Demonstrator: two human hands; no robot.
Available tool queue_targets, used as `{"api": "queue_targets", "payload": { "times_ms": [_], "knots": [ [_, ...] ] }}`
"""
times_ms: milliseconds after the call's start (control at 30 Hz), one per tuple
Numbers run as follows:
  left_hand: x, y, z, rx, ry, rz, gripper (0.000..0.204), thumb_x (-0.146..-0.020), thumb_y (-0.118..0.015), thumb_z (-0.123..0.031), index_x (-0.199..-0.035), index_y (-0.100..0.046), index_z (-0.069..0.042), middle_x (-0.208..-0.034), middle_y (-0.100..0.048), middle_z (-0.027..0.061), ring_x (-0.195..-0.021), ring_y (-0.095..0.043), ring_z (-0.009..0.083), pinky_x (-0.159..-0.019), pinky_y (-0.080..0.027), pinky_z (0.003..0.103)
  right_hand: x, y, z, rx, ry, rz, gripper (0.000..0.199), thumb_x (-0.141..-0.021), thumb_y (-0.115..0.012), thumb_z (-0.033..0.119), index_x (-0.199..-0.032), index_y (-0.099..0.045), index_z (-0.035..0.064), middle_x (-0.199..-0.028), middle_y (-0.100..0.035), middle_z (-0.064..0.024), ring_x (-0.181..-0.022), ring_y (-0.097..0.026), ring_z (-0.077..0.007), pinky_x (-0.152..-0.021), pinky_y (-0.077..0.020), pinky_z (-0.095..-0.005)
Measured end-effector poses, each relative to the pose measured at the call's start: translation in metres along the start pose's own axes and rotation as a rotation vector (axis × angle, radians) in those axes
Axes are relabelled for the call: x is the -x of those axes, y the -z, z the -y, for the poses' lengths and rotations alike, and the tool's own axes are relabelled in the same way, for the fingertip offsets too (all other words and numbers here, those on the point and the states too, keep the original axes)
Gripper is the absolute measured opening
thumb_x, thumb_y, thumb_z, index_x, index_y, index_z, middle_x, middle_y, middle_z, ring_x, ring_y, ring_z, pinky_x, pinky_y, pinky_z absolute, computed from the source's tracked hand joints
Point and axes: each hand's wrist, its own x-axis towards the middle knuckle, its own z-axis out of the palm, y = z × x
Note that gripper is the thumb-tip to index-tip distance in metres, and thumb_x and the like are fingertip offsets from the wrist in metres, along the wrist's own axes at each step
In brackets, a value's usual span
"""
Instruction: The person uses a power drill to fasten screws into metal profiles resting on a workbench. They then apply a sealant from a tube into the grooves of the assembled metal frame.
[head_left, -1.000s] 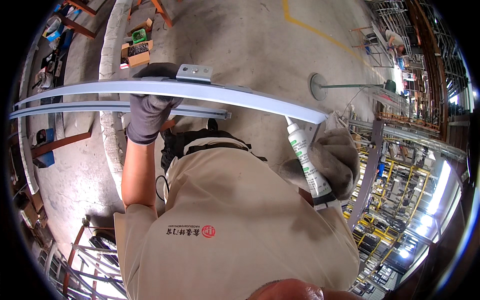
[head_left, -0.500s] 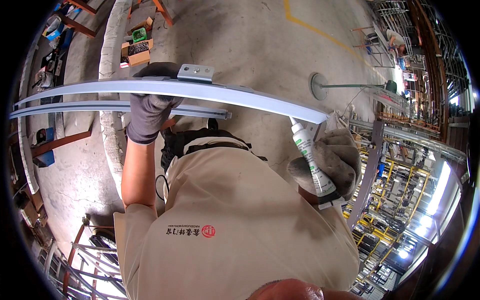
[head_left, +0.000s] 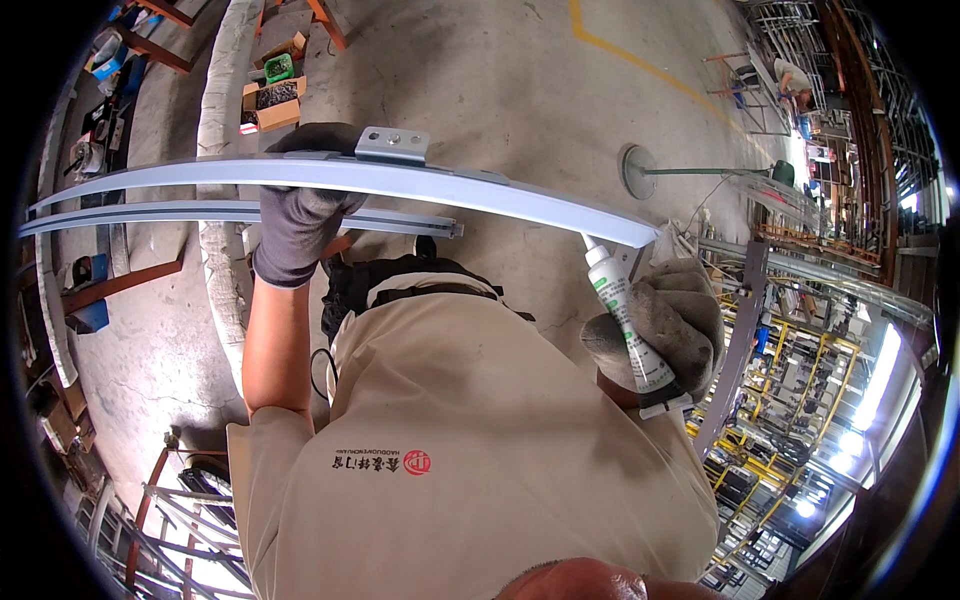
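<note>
My left hand [head_left: 305, 225], in a dark grey glove, is closed round a long pale metal profile [head_left: 470, 191] that runs across the view. A small metal bracket [head_left: 393, 145] with holes sits on the profile's far edge, just right of that hand. In my gloved right hand [head_left: 670, 315] is a white squeeze tube [head_left: 632, 325] with green marks and a black end. Its narrow nozzle points up at the profile's underside near the right end and seems to touch it. A second profile [head_left: 400, 220] lies behind, below the first.
On the left, a long wrapped beam [head_left: 217, 130] crosses the floor beside an open cardboard box [head_left: 273, 105] of small parts and a green container [head_left: 279, 69]. A round-based stand [head_left: 637, 172] is at the right. Yellow racks [head_left: 790, 400] hold stock; another person [head_left: 792, 82] works far right.
The tube and my right hand have shifted very slightly to the right along the profile. My left hand and the profile stay in place.
</note>
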Motion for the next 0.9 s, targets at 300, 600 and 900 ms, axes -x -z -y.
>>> {"api": "queue_targets", "payload": {
  "times_ms": [300,600,900],
  "knots": [
    [0.000,0.000,0.000,-0.184,-0.094,-0.007,0.042,-0.081,-0.082,-0.021,-0.115,-0.062,-0.007,-0.103,-0.062,0.0083,-0.086,-0.061,0.0191,-0.073,-0.050,0.031,-0.002,0.001,-0.002,-0.027,0.031,0.012,0.038,-0.062,-0.080,0.013,-0.097,-0.069,0.0006,-0.078,-0.063,-0.0060,-0.059,-0.060,-0.0174,-0.048,-0.0453,-0.0311],
    [-0.002,-0.014,-0.017,0.097,-0.037,-0.080,0.056,-0.079,-0.087,-0.042,-0.107,-0.066,0.001,-0.084,-0.066,0.0035,-0.067,-0.058,0.0106,-0.058,-0.045,0.025,0.001,-0.003,-0.004,-0.013,0.044,-0.048,0.037,-0.064,-0.080,0.013,-0.098,-0.069,0.0015,-0.077,-0.063,-0.0052,-0.058,-0.059,-0.0164,-0.048,-0.0441,-0.0314],
    [-0.002,-0.016,-0.020,0.190,-0.004,-0.053,0.059,-0.079,-0.086,-0.044,-0.109,-0.065,0.002,-0.080,-0.065,0.0036,-0.063,-0.055,0.0104,-0.055,-0.041,0.025,0.002,0.000,0.002,-0.009,0.014,-0.011,0.041,-0.063,-0.082,0.014,-0.100,-0.069,0.0035,-0.079,-0.062,-0.0045,-0.060,-0.059,-0.0158,-0.050,-0.0439,-0.0305]
  ]
}}
